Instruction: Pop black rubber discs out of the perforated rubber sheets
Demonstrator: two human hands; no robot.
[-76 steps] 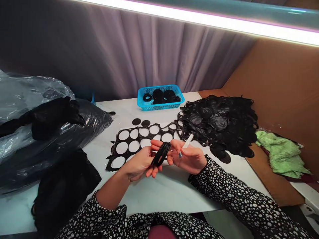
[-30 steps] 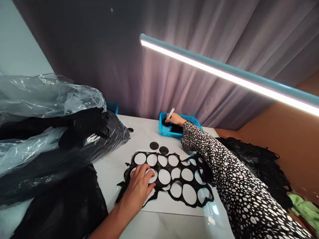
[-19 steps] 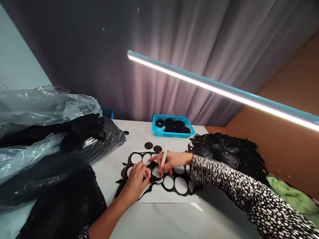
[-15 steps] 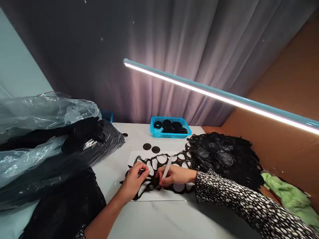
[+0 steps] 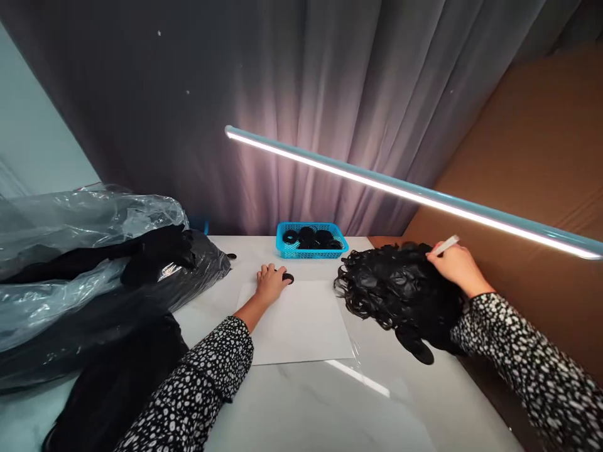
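Observation:
My left hand reaches to the back of the white sheet, fingers bent down over the table. A flat round black disc shows between its thumb and index finger; what lies under the other fingers is hidden. At the right, my right hand is closed round a slim white pen-like stick, whose lower end I cannot see. That hand is over the far right side of a heap of black cut-out sheet scraps; whether it also grips a scrap is hidden.
A blue perforated basket with several black round pieces stands at the back. Clear plastic bags with black material crowd the left side. A lit tube lamp crosses above the table, before a grey curtain.
The black holed sheet is gone from the white sheet. My right hand has moved right to the heap with the stick; my left hand has moved back to the disc. The view has shifted slightly.

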